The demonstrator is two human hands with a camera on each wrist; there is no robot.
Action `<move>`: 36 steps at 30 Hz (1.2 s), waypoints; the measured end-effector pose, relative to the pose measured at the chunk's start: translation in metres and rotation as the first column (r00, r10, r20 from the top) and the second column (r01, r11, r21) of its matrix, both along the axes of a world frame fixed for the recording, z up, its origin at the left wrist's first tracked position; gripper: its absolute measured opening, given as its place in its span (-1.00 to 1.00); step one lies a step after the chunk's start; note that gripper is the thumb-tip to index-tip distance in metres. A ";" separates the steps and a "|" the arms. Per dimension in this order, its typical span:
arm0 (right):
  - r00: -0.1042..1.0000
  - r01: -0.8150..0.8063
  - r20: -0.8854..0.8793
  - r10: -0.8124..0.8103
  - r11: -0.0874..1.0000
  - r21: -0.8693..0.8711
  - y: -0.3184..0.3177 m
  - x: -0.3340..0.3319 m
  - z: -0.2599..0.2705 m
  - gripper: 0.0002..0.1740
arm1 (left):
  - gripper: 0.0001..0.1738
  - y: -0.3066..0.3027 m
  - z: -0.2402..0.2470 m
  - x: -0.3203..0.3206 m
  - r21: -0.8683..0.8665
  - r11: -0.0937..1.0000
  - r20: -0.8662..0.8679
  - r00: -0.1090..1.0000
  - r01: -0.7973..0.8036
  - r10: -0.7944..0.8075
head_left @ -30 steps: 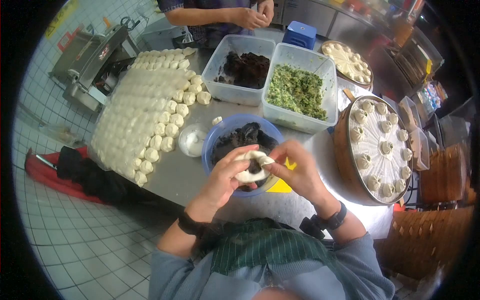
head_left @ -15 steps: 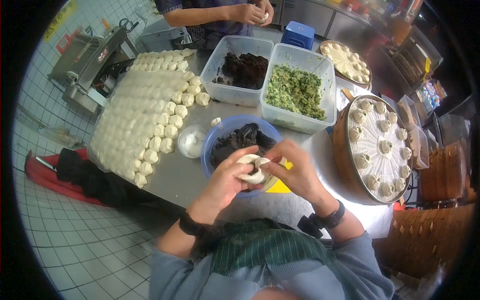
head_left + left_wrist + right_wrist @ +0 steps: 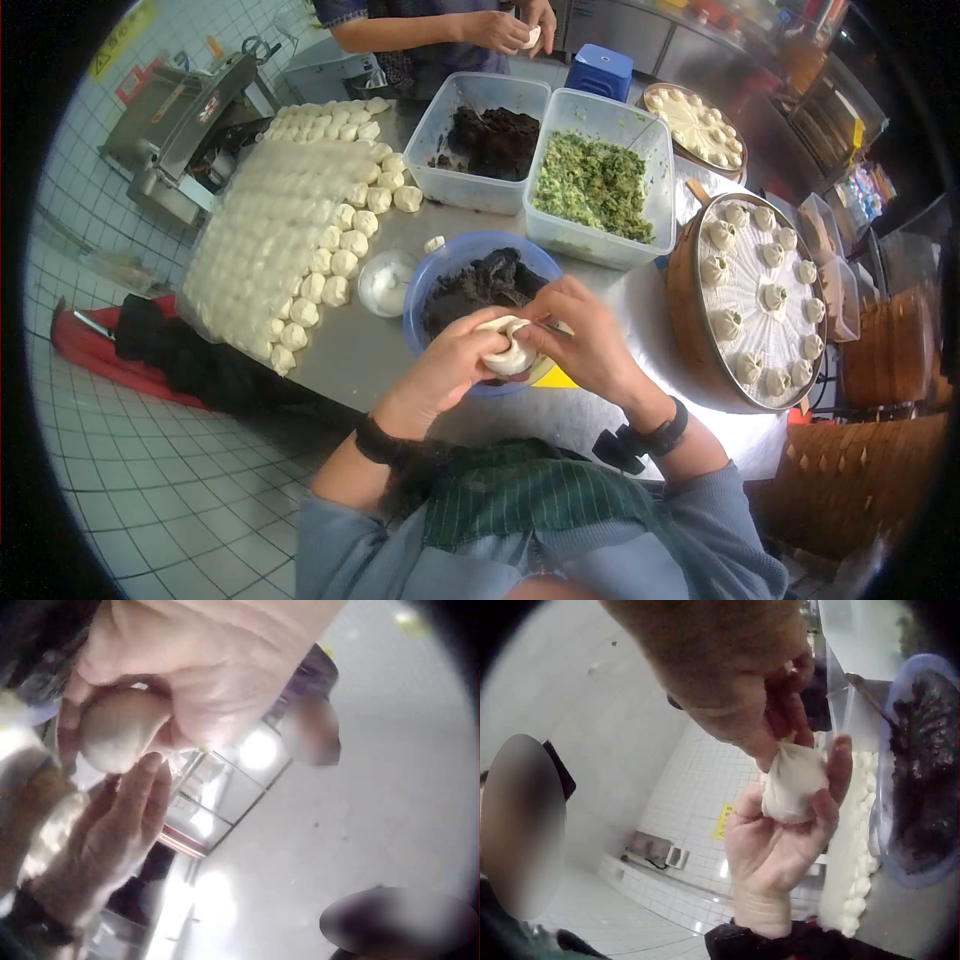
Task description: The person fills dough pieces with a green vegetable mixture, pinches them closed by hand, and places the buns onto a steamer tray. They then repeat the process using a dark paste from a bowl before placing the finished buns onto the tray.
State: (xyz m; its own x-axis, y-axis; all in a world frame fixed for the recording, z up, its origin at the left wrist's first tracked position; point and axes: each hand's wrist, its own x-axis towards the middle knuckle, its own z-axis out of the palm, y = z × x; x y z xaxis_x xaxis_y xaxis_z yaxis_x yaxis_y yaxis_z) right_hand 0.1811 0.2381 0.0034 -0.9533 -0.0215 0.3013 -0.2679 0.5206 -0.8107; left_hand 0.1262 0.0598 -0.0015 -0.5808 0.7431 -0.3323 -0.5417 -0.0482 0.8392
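A white dough bun (image 3: 508, 358) is held between my two hands, over the near rim of the blue bowl (image 3: 412, 310) of dark filling (image 3: 485, 285). My left hand (image 3: 445, 365) cups the bun from the left and below, its fingers curled round it. With thumb and fingers, my right hand (image 3: 585, 345) pinches the dough's upper edge. In the right wrist view the bun (image 3: 791, 787) looks rounded, its top drawn into a small twist under the right fingertips. The left wrist view shows the bun's smooth underside (image 3: 116, 735) in the left hand.
Rows of dough pieces (image 3: 340, 262), partly under plastic, cover the left. A small white bowl (image 3: 385, 283) stands beside the blue one. Behind are tubs of dark filling (image 3: 490, 140) and green filling (image 3: 595, 185). A steamer (image 3: 690, 330) with pleated buns stands right. Another person's hands (image 3: 500, 32) work opposite.
The bun's opening has narrowed from a wide ring showing dark filling to a gathered top, as my right fingers folded its edge. Opposite, the other person's hands now hold a white dough piece.
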 end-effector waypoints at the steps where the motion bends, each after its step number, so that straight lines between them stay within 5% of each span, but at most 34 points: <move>1: 1.000 0.002 -0.001 -0.002 1.000 0.000 0.001 0.000 0.000 -0.80 | -0.55 0.001 0.002 0.001 0.077 0.992 0.162 0.983 -0.098 0.085; 5: 0.995 0.097 -0.001 -0.097 0.995 -0.028 -0.002 0.001 0.006 -0.79 | -0.55 0.005 -0.007 0.002 0.083 0.976 0.070 0.978 -0.203 0.197; 7: 0.993 0.111 -0.037 -0.111 0.994 0.001 -0.002 0.000 0.007 -0.78 | -0.57 0.005 -0.013 0.004 -0.024 0.988 -0.230 0.962 -0.155 0.145; 8: 0.993 0.060 -0.111 -0.045 0.989 0.138 0.001 0.001 0.007 -0.78 | -0.57 0.005 -0.016 0.003 -0.026 0.988 -0.230 0.962 -0.154 0.144; 10: 0.984 0.019 -0.174 0.030 0.961 0.276 0.003 -0.001 0.008 -0.79 | -0.58 0.002 -0.020 -0.001 -0.190 0.981 -0.289 0.952 0.050 -0.104; 13: 0.988 0.026 -0.154 -0.010 0.994 0.106 -0.003 -0.003 0.008 -0.80 | -0.56 0.001 -0.026 -0.009 -0.209 0.970 -0.407 0.891 0.121 -0.199; 14: 0.996 0.022 -0.087 -0.021 1.000 0.012 -0.006 -0.003 0.008 -0.80 | -0.56 0.002 -0.024 -0.009 -0.207 0.971 -0.408 0.891 0.120 -0.197; 16: 0.999 0.027 -0.019 -0.029 0.996 -0.085 -0.005 -0.004 0.005 -0.80 | -0.56 0.002 -0.015 -0.007 -0.053 0.998 -0.076 0.997 0.017 -0.021; 19: 0.987 -0.019 -0.157 0.040 0.991 0.136 0.004 -0.002 0.005 -0.80 | -0.48 0.004 0.009 -0.006 0.114 0.985 0.148 0.982 -0.132 0.115; 20: 0.994 0.013 -0.109 -0.008 0.999 0.046 0.002 -0.001 0.008 -0.80 | -0.26 0.002 0.000 -0.010 0.095 0.991 0.086 0.993 -0.092 0.084; 21: 0.997 0.050 -0.056 -0.052 0.998 -0.042 0.001 -0.001 0.010 -0.81 | -0.26 0.003 -0.004 -0.010 0.096 0.991 0.086 0.993 -0.092 0.084; 24: 0.992 0.031 -0.124 -0.029 0.999 0.017 -0.005 -0.004 0.006 -0.82 | -0.17 0.003 -0.015 -0.011 -0.029 0.993 -0.112 0.988 -0.113 0.109; 26: 0.990 -0.035 -0.134 0.045 0.996 0.077 -0.001 -0.005 0.002 -0.81 | -0.06 0.000 -0.019 -0.021 -0.262 0.965 -0.233 0.969 0.016 -0.080; 29: 0.994 -0.072 -0.084 0.076 0.996 0.055 -0.005 -0.002 0.008 -0.79 | -0.03 0.007 -0.011 -0.022 -0.324 0.945 -0.258 0.956 0.050 -0.138; 31: 0.999 -0.040 -0.029 0.039 0.999 -0.021 -0.006 -0.001 0.008 -0.77 | -0.06 0.014 -0.018 -0.025 -0.237 0.971 -0.238 0.968 0.023 -0.081; 36: 0.993 0.022 -0.118 -0.010 0.995 0.096 0.002 0.001 0.003 -0.73 | -0.13 0.015 0.009 -0.013 -0.040 0.990 -0.072 0.989 -0.132 0.129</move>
State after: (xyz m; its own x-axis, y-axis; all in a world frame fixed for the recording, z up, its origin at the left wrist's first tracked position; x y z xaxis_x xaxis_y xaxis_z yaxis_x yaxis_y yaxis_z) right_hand 0.1816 0.2400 0.0061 -0.9121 -0.0410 0.4079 -0.3488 0.6005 -0.7196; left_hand 0.1129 0.0746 0.0071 -0.6947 0.6446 -0.3192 -0.4740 -0.0765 0.8772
